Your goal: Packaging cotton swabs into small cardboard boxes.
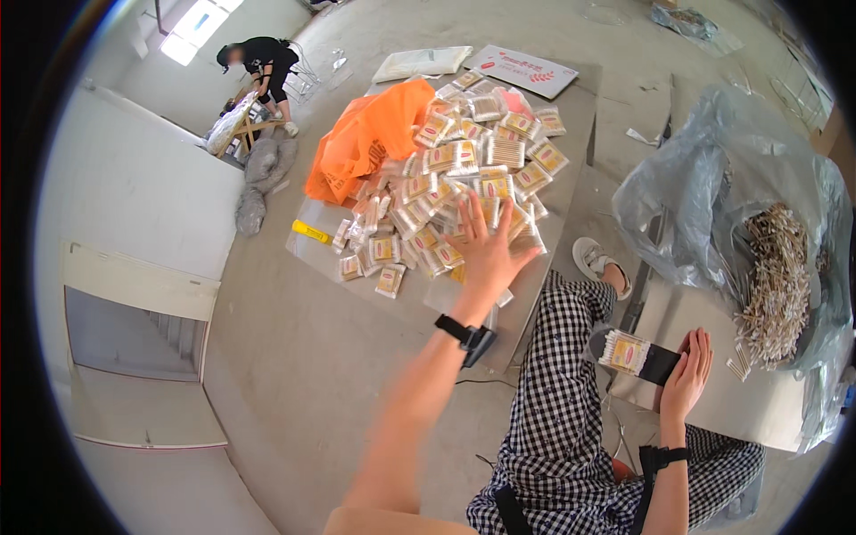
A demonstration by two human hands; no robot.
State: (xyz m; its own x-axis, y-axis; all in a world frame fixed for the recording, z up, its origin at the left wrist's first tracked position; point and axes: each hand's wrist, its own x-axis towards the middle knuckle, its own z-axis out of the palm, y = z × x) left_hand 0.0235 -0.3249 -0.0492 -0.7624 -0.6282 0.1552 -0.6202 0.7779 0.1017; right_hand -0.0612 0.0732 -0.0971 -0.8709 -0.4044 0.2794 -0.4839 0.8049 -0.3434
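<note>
My left hand point(490, 254) is over the near edge of a heap of small clear packets of cotton swabs point(441, 196), its fingers spread and nothing visible in it. The packets carry yellow and white labels. Lower right, my right hand point(685, 379) lies with its fingers stretched out against the end of a flat black strip point(660, 364). A packet of cotton swabs point(624, 351) rests at the strip's other end, beside my checked trouser leg. Whatever is under my right palm is hidden. Each wrist wears a black band.
An orange plastic bag point(366, 143) and a yellow marker-like stick point(312, 232) lie left of the heap. A white printed board point(524, 69) is behind it. Right, a large clear bag point(704, 196) holds loose cotton swabs point(776, 285). Another person point(263, 67) bends over a far table.
</note>
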